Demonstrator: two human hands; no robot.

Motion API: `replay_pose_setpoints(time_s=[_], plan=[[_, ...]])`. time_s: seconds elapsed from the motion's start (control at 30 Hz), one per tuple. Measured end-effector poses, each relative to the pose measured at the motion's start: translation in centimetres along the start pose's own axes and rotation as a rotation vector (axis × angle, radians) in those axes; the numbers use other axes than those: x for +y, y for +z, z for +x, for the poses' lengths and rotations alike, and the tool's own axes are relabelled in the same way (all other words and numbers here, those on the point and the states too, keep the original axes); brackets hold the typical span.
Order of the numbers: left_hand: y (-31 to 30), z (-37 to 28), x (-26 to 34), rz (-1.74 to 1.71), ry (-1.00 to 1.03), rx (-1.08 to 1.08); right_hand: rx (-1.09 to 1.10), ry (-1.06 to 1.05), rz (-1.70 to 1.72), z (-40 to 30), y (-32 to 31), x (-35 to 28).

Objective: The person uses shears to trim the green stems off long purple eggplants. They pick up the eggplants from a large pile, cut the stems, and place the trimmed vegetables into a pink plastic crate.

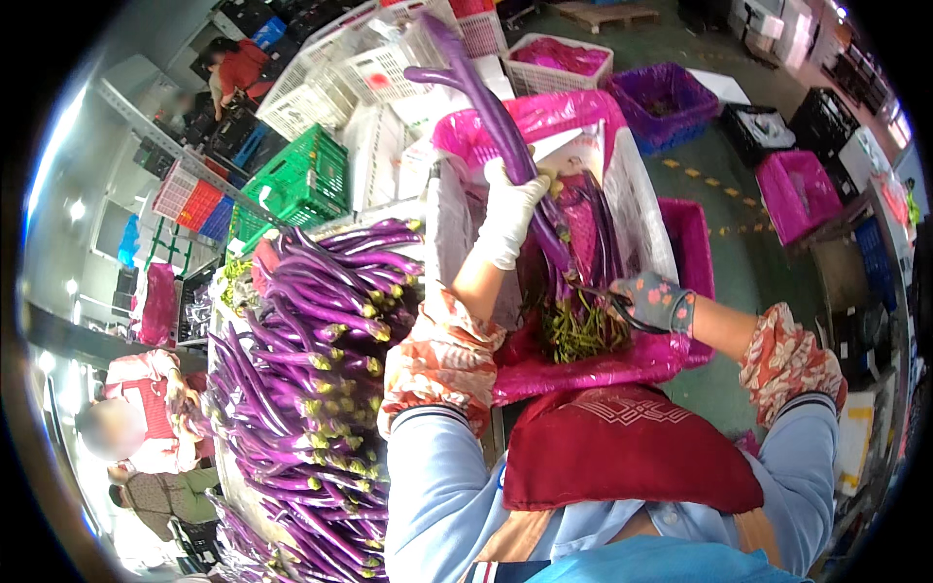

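My left hand [506,204], in a white glove, grips a bundle of long purple eggplants [503,135] slanting up and away over a crate. How many it holds is unclear; at the top one tip branches off to the left. Scissors [619,302] with black handles are in my right hand [656,302], which wears a grey floral glove. Their blades reach the lower stem end of the held eggplants. Beneath both hands, the crate lined with pink plastic [466,131] contains more eggplants [601,226] and a heap of green stem trimmings [583,331].
A large pile of eggplants [306,364] covers the table at my left. Beyond stand a green crate [299,182] and white baskets [313,102]. Pink-lined crates [798,193] and a blue basket [663,102] rest to the right. A person [157,415] works across the table.
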State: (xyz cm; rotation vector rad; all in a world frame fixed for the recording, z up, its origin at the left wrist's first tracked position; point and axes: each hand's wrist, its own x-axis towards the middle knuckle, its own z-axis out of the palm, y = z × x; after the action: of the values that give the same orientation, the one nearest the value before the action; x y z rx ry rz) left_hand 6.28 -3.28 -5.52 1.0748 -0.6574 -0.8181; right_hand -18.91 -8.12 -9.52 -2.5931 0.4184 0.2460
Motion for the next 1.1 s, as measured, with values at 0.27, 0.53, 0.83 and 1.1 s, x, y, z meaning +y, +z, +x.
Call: replay_pose_setpoints(time_s=[0.27, 0.53, 0.83, 1.1], plan=[[-1.2, -1.2, 4.2, 0.739, 0.406, 0.156, -0.170, 0.093, 0.476, 0.7, 2.6, 2.5], [-7.9, -9.9, 14.2, 0.548, 0.133, 0.367, -0.220, 0.190, 1.671, 2.7, 5.0, 6.8], [-25.8, -33.4, 25.2, 1.123, -0.050, 1.318, -0.383, -0.272, 2.168, 3.8, 6.2, 9.0], [-29.6, -42.8, 25.3, 0.942, -1.140, 1.167, 0.246, 0.172, 1.982, 0.6, 2.9, 5.5]])
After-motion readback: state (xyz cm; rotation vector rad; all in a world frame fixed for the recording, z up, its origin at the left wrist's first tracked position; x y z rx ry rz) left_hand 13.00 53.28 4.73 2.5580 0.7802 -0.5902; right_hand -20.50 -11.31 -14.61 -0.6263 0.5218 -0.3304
